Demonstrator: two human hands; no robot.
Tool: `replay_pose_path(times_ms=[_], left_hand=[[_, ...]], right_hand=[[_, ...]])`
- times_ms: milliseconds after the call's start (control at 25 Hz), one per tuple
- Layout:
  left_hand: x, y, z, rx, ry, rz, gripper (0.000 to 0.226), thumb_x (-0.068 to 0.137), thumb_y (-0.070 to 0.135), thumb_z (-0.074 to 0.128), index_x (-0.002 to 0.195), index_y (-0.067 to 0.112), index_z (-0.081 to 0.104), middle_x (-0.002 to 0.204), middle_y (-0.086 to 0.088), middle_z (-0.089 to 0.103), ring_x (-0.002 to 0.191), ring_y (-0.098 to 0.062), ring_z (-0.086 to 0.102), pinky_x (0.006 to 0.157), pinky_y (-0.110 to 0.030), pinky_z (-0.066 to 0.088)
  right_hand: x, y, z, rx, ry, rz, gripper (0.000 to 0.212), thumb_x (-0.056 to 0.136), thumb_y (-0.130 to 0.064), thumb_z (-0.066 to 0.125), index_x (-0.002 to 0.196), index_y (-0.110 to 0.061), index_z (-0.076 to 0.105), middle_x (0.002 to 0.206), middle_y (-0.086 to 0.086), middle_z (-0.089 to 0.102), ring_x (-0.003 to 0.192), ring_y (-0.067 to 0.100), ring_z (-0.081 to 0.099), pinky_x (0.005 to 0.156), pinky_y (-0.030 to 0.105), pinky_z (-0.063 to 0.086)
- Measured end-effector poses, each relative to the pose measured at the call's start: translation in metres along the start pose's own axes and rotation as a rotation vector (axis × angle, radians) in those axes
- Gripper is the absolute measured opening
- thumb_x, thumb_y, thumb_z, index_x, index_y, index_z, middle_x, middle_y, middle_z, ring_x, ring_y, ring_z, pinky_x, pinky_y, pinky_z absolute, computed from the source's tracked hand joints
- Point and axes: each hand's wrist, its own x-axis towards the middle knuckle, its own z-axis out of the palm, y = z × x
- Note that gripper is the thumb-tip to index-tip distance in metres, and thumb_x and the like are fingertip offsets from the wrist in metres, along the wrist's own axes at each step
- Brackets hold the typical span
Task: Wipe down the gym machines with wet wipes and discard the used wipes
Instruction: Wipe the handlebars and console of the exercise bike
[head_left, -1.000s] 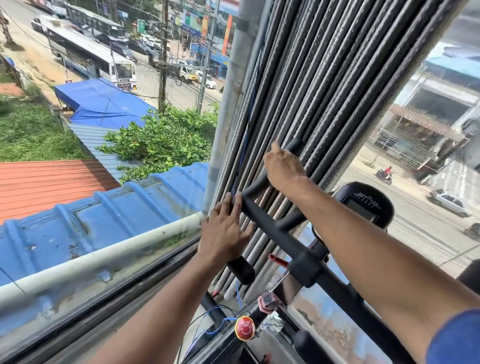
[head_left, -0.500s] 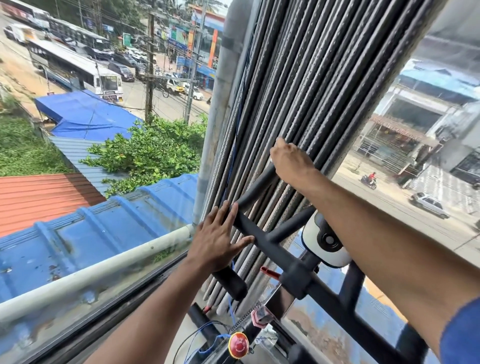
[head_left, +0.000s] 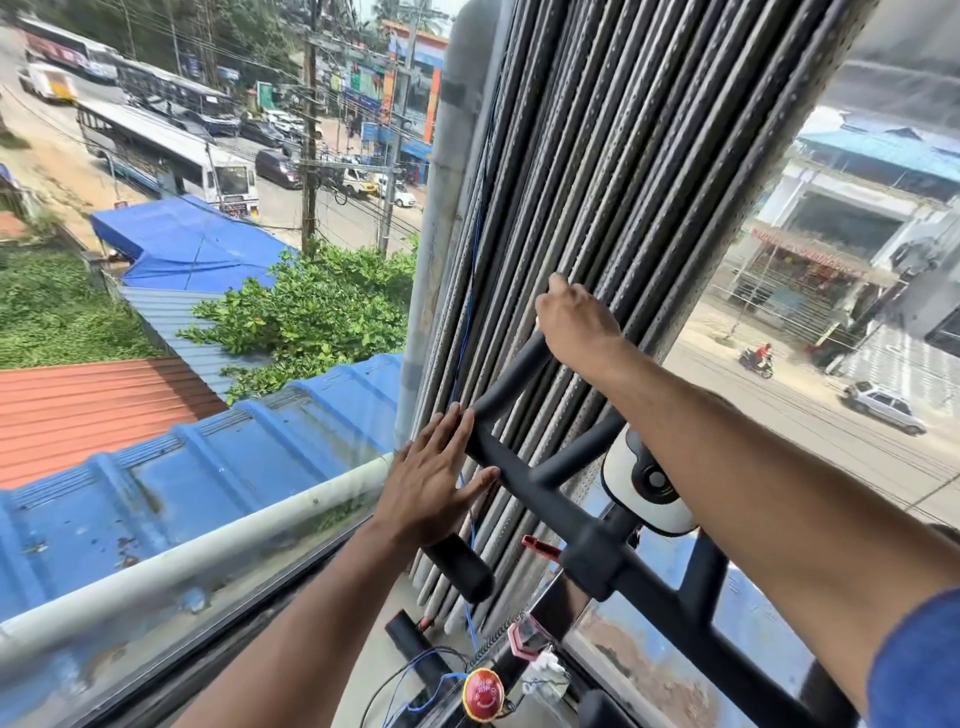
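Gym machine handlebar (head_left: 524, 475): black, foam-padded tubing, tilted, running from lower right up toward the left hand (head_left: 434, 480). The left hand lies flat against its left bend, fingers straight, thumb touching the bar. One prong (head_left: 511, 376) branches up to the right hand (head_left: 576, 325), which curls over its upper end. A short capped grip end (head_left: 460, 566) sticks out just below the left hand. A white-and-black console (head_left: 644, 483) sits under the right forearm, mounted on the central stem. No wipe can be made out in either hand.
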Motion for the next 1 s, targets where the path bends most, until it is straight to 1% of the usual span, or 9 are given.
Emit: replay_pose_path(times_ms=[120, 240, 320, 400, 480, 560, 760, 880, 1000], left_hand=[[0.002, -0.003, 0.003, -0.076, 0.018, 0.018, 0.085, 0.095, 0.080, 0.021, 0.166, 0.037, 0.000, 0.174, 0.012, 0.002, 0.159, -0.010, 0.005, 0.126, -0.047, 0.025], [0.000, -0.004, 0.005, -0.116, 0.053, 0.041, 0.078, 0.102, 0.069, 0.033, 0.166, 0.033, 0.010, 0.173, 0.010, 0.009, 0.158, -0.010, 0.010, 0.128, -0.039, 0.020], [-0.003, -0.005, 0.003, -0.153, 0.071, 0.051, 0.077, 0.100, 0.068, 0.033, 0.166, 0.032, 0.014, 0.173, 0.010, 0.015, 0.157, -0.009, 0.016, 0.127, -0.037, 0.021], [-0.005, -0.005, 0.002, -0.265, 0.110, 0.023, 0.077, 0.099, 0.067, 0.035, 0.165, 0.031, 0.019, 0.170, 0.010, 0.023, 0.154, -0.009, 0.023, 0.125, -0.036, 0.025], [-0.009, -0.001, 0.004, -0.408, 0.154, -0.042, 0.074, 0.099, 0.059, 0.040, 0.164, 0.028, 0.022, 0.168, 0.009, 0.029, 0.151, -0.010, 0.028, 0.125, -0.036, 0.026], [-0.018, -0.001, 0.005, -0.437, 0.137, -0.091, 0.072, 0.100, 0.054, 0.038, 0.164, 0.027, 0.020, 0.169, 0.006, 0.027, 0.154, -0.013, 0.025, 0.127, -0.041, 0.023], [-0.069, -0.034, 0.009, -0.391, 0.003, 0.055, 0.075, 0.101, 0.068, 0.024, 0.165, 0.036, -0.001, 0.173, 0.016, -0.006, 0.157, 0.001, -0.001, 0.130, -0.030, 0.006], [-0.081, -0.066, -0.002, -0.448, -0.014, 0.033, 0.073, 0.095, 0.079, 0.022, 0.159, 0.048, 0.007, 0.170, 0.025, -0.002, 0.154, 0.010, 0.000, 0.129, -0.029, 0.009], [-0.065, -0.095, -0.025, -0.454, 0.028, -0.025, 0.063, 0.101, 0.070, 0.029, 0.159, 0.047, 0.020, 0.169, 0.024, 0.007, 0.150, 0.010, 0.010, 0.129, -0.039, 0.018]], right_hand=[[0.008, 0.015, 0.002, 0.049, 0.047, 0.121, 0.013, 0.104, -0.003, 0.046, 0.095, -0.002, 0.055, 0.124, 0.021, 0.052, 0.078, 0.019, 0.053, 0.068, 0.025, 0.048], [0.010, 0.027, 0.006, 0.201, 0.086, 0.265, 0.018, 0.101, -0.001, 0.052, 0.115, 0.002, 0.061, 0.127, 0.022, 0.053, 0.094, 0.025, 0.062, 0.087, 0.033, 0.053], [0.008, 0.025, 0.007, 0.254, 0.115, 0.247, 0.020, 0.102, -0.002, 0.050, 0.117, 0.001, 0.062, 0.129, 0.025, 0.053, 0.102, 0.031, 0.064, 0.094, 0.037, 0.056], [-0.001, 0.009, 0.012, 0.236, 0.127, 0.162, 0.019, 0.104, -0.004, 0.045, 0.105, 0.001, 0.063, 0.124, 0.025, 0.053, 0.095, 0.029, 0.061, 0.088, 0.039, 0.059], [-0.009, -0.008, 0.022, 0.220, 0.069, 0.092, 0.020, 0.105, -0.005, 0.042, 0.096, -0.002, 0.060, 0.113, 0.019, 0.053, 0.085, 0.019, 0.051, 0.081, 0.032, 0.057], [-0.016, -0.027, 0.032, 0.253, 0.004, 0.093, 0.015, 0.103, -0.002, 0.047, 0.098, -0.001, 0.061, 0.110, 0.017, 0.053, 0.084, 0.017, 0.049, 0.087, 0.032, 0.056], [-0.033, -0.083, 0.058, 0.258, -0.207, 0.078, 0.019, 0.098, 0.004, 0.051, 0.108, 0.000, 0.066, 0.116, 0.019, 0.057, 0.097, 0.035, 0.070, 0.088, 0.041, 0.057], [-0.043, -0.098, 0.061, 0.275, -0.267, 0.046, 0.023, 0.100, 0.000, 0.048, 0.111, -0.004, 0.067, 0.119, 0.014, 0.054, 0.102, 0.034, 0.068, 0.091, 0.040, 0.053], [-0.055, -0.106, 0.043, 0.314, -0.335, -0.076, 0.021, 0.105, -0.015, 0.052, 0.119, -0.010, 0.068, 0.121, 0.006, 0.055, 0.107, 0.024, 0.062, 0.091, 0.031, 0.043]])
